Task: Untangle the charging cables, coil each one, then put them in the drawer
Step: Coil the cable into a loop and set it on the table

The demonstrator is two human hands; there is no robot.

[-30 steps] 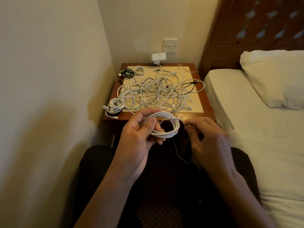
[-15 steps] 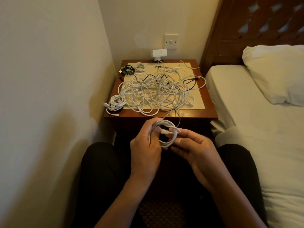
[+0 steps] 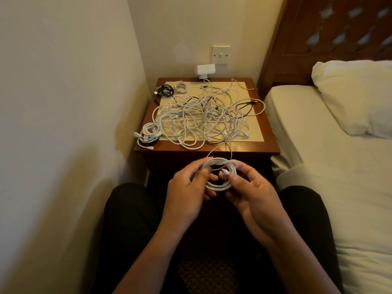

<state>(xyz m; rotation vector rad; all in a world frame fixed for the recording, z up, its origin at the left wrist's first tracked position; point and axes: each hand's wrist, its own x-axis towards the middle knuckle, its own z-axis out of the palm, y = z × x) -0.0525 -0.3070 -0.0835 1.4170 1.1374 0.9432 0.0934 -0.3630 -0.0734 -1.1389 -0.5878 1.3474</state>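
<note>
A white cable coil (image 3: 220, 185) hangs in front of the nightstand, held between both hands. My left hand (image 3: 186, 187) grips its left side with thumb and fingers. My right hand (image 3: 252, 192) pinches its right side, thumb near the plug end. One strand runs from the coil up to the tangle of white, black and green cables (image 3: 203, 119) on the nightstand top (image 3: 267, 145). A coiled white cable (image 3: 149, 134) lies at the front left corner, a coiled black cable (image 3: 164, 91) and a small white coil (image 3: 181, 87) at the back left.
The wall stands close on the left, the bed (image 3: 339, 166) with a pillow (image 3: 356, 96) close on the right. A white plug adapter (image 3: 205, 70) sits below the wall switch (image 3: 221, 54) behind the nightstand. My knees flank the nightstand front, which is in deep shadow.
The coil has been turned and both hands have shifted their hold on it; my right hand now pinches the coil's right side. The view has tilted slightly.
</note>
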